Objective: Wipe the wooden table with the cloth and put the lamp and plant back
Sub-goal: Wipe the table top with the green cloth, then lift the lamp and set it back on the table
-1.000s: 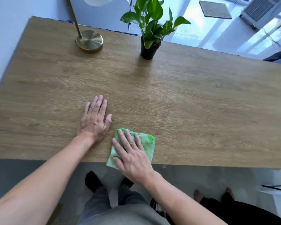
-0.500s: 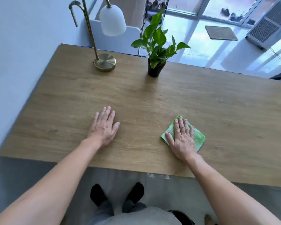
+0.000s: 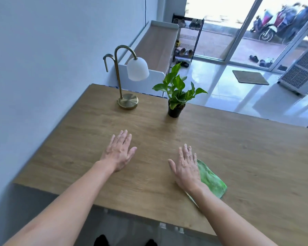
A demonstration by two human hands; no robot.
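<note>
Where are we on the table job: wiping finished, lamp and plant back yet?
Done, apparently: the lamp and plant stand upright on the table, near its far edge. In hand: the right hand lies flat, partly over the green cloth; the left hand rests flat on the wood. Left: I cannot tell how much is wiped.

Green microfibre cloth [image 3: 212, 180] partly hidden: its left part lies under the right hand [image 3: 186, 170] and wrist, so its full outline can't be told. Whether the right palm presses the cloth or only hovers over it, can't tell. Light wooden table [image 3: 238, 157] cut off by the right picture edge; far right corner out of view. Both forearms cut off at the bottom edge. Dark shoes [image 3: 100, 241] at the bottom edge barely show, cropped. Parked scooters [image 3: 274, 23] outside the glass door blurred. Pairs on the black metal shoe rack [image 3: 188, 32] too small to tell apart.
</note>
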